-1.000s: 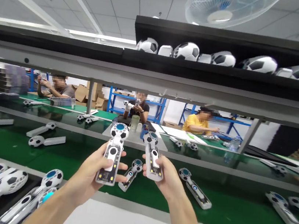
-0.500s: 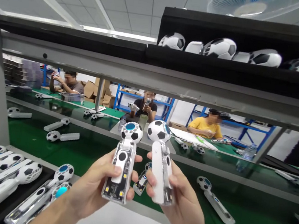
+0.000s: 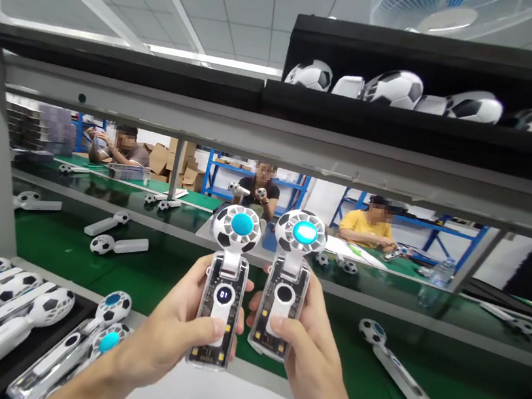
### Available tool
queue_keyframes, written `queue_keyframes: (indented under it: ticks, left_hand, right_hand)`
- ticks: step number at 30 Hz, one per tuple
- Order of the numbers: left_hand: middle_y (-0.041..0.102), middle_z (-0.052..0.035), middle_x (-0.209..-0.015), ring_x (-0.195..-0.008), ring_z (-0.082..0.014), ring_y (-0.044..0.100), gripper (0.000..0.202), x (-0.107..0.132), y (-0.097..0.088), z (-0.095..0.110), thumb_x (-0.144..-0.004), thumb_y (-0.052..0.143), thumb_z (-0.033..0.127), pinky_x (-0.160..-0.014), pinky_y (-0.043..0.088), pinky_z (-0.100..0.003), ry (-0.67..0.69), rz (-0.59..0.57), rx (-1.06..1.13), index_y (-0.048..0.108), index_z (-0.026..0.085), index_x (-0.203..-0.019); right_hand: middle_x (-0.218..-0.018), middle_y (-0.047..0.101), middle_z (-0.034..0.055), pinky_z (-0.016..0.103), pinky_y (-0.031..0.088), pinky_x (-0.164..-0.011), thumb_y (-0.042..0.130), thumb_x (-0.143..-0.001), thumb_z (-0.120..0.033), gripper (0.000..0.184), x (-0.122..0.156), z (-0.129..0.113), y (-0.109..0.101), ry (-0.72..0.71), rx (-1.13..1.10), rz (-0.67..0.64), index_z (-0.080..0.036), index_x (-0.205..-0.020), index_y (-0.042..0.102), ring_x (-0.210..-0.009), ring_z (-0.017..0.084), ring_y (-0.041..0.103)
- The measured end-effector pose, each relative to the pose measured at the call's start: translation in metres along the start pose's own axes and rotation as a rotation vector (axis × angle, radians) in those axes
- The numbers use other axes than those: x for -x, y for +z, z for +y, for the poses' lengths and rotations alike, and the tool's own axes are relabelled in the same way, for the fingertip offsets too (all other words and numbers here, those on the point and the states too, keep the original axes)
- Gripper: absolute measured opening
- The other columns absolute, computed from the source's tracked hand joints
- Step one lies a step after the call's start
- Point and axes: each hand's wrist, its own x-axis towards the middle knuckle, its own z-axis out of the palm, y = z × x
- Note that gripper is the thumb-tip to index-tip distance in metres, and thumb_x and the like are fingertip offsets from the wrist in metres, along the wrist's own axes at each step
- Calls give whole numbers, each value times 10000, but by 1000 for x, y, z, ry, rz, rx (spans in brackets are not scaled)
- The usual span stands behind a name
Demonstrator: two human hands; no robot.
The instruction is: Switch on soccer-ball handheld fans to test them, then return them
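Observation:
My left hand [image 3: 169,321] is wrapped round a handheld fan [image 3: 225,286] with a football-patterned head, a blue centre and a clear body over a dark circuit board. Its round display reads 01, and my left thumb lies on the white panel below. In my right hand [image 3: 312,345] is a matching fan [image 3: 286,288], held upright beside the first with a small gap between them. The right fan's blue centre has a bright glare, and its round display is dark. My right thumb presses on its white panel. Both fans face me.
Several football fans lie on the green conveyor belt [image 3: 320,379], one fan [image 3: 394,366] at right. A black tray [image 3: 77,305] of fans stands at lower left. Overhead runs a shelf [image 3: 164,76] with more fans in a black box [image 3: 416,49]. Several people sit across the belt.
The right fan has turned from its side to face me. The left fan's display now shows 01. Both thumbs sit on the panels, and fans on the belt have shifted slightly right.

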Motion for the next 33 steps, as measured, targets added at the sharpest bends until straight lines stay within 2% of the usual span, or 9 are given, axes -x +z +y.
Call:
queue_keyframes:
  ticks: [3, 7, 11, 19, 24, 33]
  left_hand:
    - [650, -49, -892, -703, -177, 649, 495, 1, 2, 1, -826, 703, 281, -657, 510, -308, 8, -8, 10, 465, 214, -1255]
    - [655, -63, -936, -749, -190, 655, 562, 1, 2, 2, -807, 728, 301, -704, 508, -327, 10, -11, 6, 442, 220, -1284]
    - [652, -67, -986, -805, -201, 648, 656, 3, 0, 4, -753, 776, 282, -741, 495, -341, -2, -34, -21, 425, 244, -1306]
    - [654, -67, -975, -781, -201, 653, 635, 4, 2, 4, -766, 768, 295, -725, 486, -335, 4, -44, -22, 433, 247, -1304]
    - [662, -72, -984, -789, -207, 662, 626, 5, 3, 4, -768, 768, 286, -731, 490, -335, 4, -54, -14, 443, 246, -1302]
    - [648, -56, -973, -771, -181, 646, 620, 5, 3, 1, -768, 772, 273, -702, 487, -301, 0, -52, -4, 445, 255, -1295]
  right_hand:
    - [-1164, 635, 59, 379, 529, -817, 649, -795, -222, 816, 3, 0, 2, 11, -16, 8, -318, -1502, 252, -1006, 262, 620]
    - [-1005, 661, 37, 358, 523, -707, 635, -809, -230, 814, 6, -5, 3, 48, -29, -36, -307, -1513, 234, -850, 242, 619]
    - [-938, 679, 38, 343, 509, -690, 637, -821, -255, 831, 8, -12, 2, 67, 39, -36, -294, -1520, 190, -823, 240, 605]
    - [-957, 672, 57, 344, 498, -708, 644, -836, -285, 757, 10, -14, -1, 41, 70, -61, -268, -1483, 251, -828, 234, 605]
    - [-957, 665, 55, 372, 504, -694, 647, -835, -261, 839, 12, -13, -1, 45, 28, -58, -296, -1522, 165, -836, 251, 601]
    - [-974, 670, 46, 367, 494, -719, 643, -815, -243, 867, 12, -13, -1, 53, 41, -17, -312, -1531, 160, -880, 262, 612]
